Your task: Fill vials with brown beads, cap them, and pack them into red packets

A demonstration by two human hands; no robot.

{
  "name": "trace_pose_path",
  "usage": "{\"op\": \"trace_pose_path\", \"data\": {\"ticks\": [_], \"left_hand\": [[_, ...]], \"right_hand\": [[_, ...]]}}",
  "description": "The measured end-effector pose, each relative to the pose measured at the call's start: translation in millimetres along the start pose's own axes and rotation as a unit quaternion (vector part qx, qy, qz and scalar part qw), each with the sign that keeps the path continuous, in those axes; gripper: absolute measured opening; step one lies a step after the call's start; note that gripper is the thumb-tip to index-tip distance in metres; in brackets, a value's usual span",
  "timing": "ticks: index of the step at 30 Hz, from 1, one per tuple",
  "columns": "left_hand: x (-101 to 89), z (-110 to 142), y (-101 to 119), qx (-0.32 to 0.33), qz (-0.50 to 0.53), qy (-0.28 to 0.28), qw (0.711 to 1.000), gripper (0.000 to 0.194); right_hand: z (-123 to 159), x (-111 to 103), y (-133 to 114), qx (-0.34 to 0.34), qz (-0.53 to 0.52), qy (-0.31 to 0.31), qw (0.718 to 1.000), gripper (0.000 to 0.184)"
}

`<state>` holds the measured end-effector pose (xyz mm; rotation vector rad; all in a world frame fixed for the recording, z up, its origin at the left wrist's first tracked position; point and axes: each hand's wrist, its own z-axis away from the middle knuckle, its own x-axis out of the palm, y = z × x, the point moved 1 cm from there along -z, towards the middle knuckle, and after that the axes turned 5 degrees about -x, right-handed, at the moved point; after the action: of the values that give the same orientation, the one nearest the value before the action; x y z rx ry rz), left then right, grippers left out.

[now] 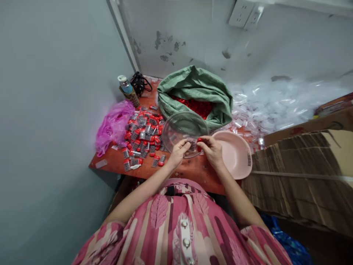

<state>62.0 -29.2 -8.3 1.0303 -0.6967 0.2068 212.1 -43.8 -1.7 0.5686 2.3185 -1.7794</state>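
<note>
My left hand (179,152) and my right hand (211,149) meet above a clear round bowl (184,129) on a wooden table (190,176). My right fingers pinch a small red cap (199,144). My left fingers grip a small clear vial (191,145) with grey contents, its details partly hidden by my fingers. To the left lies a loose heap of red-capped vials (142,134). Behind the bowl, a green woven sack (194,94) holds many red caps (193,106).
A pink plastic basin (234,154) sits right of my right hand. Clear plastic tubes (256,106) are heaped beyond it, and flattened cardboard (292,176) stands at the right. A water bottle (125,84), black cable (140,82) and pink bag (114,123) lie at the table's far left, against a wall.
</note>
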Motion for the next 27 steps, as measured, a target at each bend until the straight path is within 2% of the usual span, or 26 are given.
{"op": "trace_pose_path", "data": {"ticks": [3, 6, 8, 10, 13, 17, 19, 22, 25, 27], "left_hand": [[-0.7, 2.3, -1.2, -0.003, 0.024, 0.026, 0.999, 0.037], [2.6, 3.7, -2.3, 0.007, 0.034, 0.041, 0.999, 0.035], [6.9, 5.0, -4.7, 0.002, 0.036, 0.034, 0.999, 0.036], [10.5, 5.9, -8.2, -0.002, 0.033, 0.018, 0.999, 0.037], [11.3, 5.6, -12.8, 0.004, 0.007, -0.015, 1.0, 0.039], [3.8, 8.2, -13.3, 0.044, -0.087, -0.028, 0.995, 0.039], [-1.5, 10.9, -11.7, 0.086, -0.167, -0.008, 0.982, 0.036], [-7.4, 13.2, -9.7, 0.135, -0.286, 0.01, 0.949, 0.03], [-9.5, 12.9, -10.0, 0.154, -0.359, 0.003, 0.921, 0.028], [-10.0, 12.2, -10.4, 0.166, -0.382, 0.007, 0.909, 0.028]], "right_hand": [[18.7, 3.4, -6.5, -0.087, 0.104, 0.013, 0.991, 0.018], [29.8, 3.1, -12.6, -0.142, 0.117, 0.024, 0.983, 0.022], [31.6, -0.8, -14.0, -0.111, 0.1, 0.024, 0.988, 0.021], [29.9, -6.7, -12.4, -0.047, 0.071, 0.006, 0.996, 0.021], [23.7, -15.6, -5.9, 0.022, -0.009, -0.034, 0.999, 0.031], [14.8, -26.9, -3.4, 0.056, -0.064, -0.1, 0.991, 0.026], [9.9, -33.7, -9.2, 0.029, -0.027, -0.083, 0.996, 0.024], [2.0, -39.4, -22.4, -0.065, 0.071, -0.061, 0.993, 0.024], [-3.0, -34.7, -31.0, -0.168, 0.141, -0.12, 0.968, 0.025], [-3.7, -29.2, -31.8, -0.212, 0.162, -0.155, 0.951, 0.024]]}}
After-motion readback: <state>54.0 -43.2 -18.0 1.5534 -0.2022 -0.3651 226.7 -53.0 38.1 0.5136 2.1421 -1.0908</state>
